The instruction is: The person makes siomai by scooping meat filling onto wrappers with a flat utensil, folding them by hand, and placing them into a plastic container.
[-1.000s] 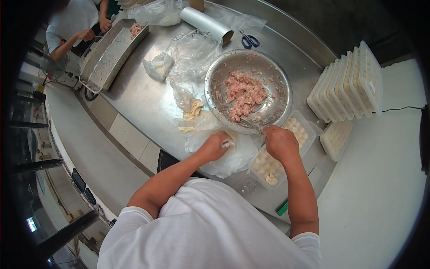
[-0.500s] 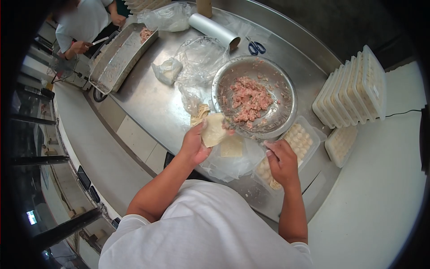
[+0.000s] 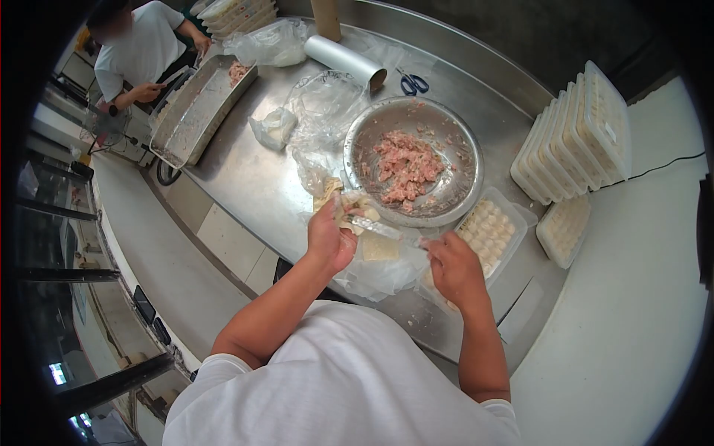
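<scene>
My left hand [image 3: 329, 241] is closed around a thin dough wrapper [image 3: 349, 203], now folded or curled. My right hand [image 3: 455, 269] grips the end of a narrow, flat filling spatula [image 3: 378, 227], its blade lying against the wrapper. Just beyond is a steel bowl [image 3: 476, 181] holding pink minced meat [image 3: 406, 165]. A square wrapper [image 3: 381, 247] rests on a plastic sheet below my hands, and more wrappers [image 3: 324, 195] lie in a bag beyond my left hand. Beside my right hand stands a plastic tray [image 3: 520, 215] with rows of pale dumplings [image 3: 487, 234].
Stacked dumpling trays [image 3: 573, 141] stand at the right, with another tray [image 3: 563, 230] below them. Scissors [image 3: 413, 83], a silver roll [image 3: 346, 61] and plastic bags [image 3: 327, 97] lie across the steel table. At the far left a co-worker [image 3: 141, 48] stands by a long metal pan [image 3: 197, 119].
The spatula has moved left from near the bowl's edge onto the wrapper. The wrapper, spread flat before, is now curled in my left hand. The whole view has shifted slightly.
</scene>
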A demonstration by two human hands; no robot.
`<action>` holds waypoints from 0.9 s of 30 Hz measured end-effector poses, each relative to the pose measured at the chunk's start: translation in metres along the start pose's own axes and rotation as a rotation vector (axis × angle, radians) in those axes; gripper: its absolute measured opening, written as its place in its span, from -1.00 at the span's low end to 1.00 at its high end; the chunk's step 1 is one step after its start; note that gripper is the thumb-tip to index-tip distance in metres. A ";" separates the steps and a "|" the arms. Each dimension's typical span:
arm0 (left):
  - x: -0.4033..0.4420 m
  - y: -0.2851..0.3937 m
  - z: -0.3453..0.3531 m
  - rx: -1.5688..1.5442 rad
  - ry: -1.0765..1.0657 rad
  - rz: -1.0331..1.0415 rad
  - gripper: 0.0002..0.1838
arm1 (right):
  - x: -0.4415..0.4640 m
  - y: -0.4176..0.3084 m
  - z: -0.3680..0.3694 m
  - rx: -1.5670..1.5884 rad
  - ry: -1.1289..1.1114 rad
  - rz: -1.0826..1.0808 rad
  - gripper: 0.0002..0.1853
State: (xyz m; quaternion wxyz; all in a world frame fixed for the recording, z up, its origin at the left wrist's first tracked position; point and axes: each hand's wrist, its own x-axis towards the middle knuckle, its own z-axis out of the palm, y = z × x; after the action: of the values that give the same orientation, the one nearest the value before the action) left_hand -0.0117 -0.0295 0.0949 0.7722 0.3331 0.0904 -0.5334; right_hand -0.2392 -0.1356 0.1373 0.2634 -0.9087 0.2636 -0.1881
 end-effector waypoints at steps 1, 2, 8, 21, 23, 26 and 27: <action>0.005 0.002 -0.006 0.022 0.038 0.099 -0.59 | 0.007 0.002 0.000 0.001 0.004 -0.008 -0.74; 0.008 0.004 -0.013 0.044 0.079 0.195 -0.57 | 0.014 0.004 -0.001 -0.153 -0.002 0.057 -0.76; 0.012 0.011 -0.030 0.009 0.176 0.162 -0.53 | 0.037 0.024 0.016 -0.434 -0.137 0.120 -0.78; -0.009 0.001 0.022 -0.013 -0.056 -0.001 -0.57 | -0.006 0.007 0.032 0.035 0.114 -0.064 -0.67; -0.018 0.009 0.028 -0.055 -0.211 0.003 -0.57 | 0.000 -0.002 0.007 0.081 0.142 -0.056 -0.68; -0.018 0.010 0.024 0.094 -0.299 -0.003 -0.60 | -0.007 -0.016 -0.022 0.208 0.170 0.033 -0.70; -0.015 0.008 0.019 0.284 -0.242 0.015 -0.60 | -0.009 -0.018 -0.025 0.287 0.178 0.087 -0.71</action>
State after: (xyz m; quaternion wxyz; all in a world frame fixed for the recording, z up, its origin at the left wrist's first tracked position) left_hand -0.0149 -0.0280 0.1206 0.7265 0.3729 -0.0819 -0.5714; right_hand -0.2516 -0.1268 0.1655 0.3742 -0.8292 0.2953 -0.2918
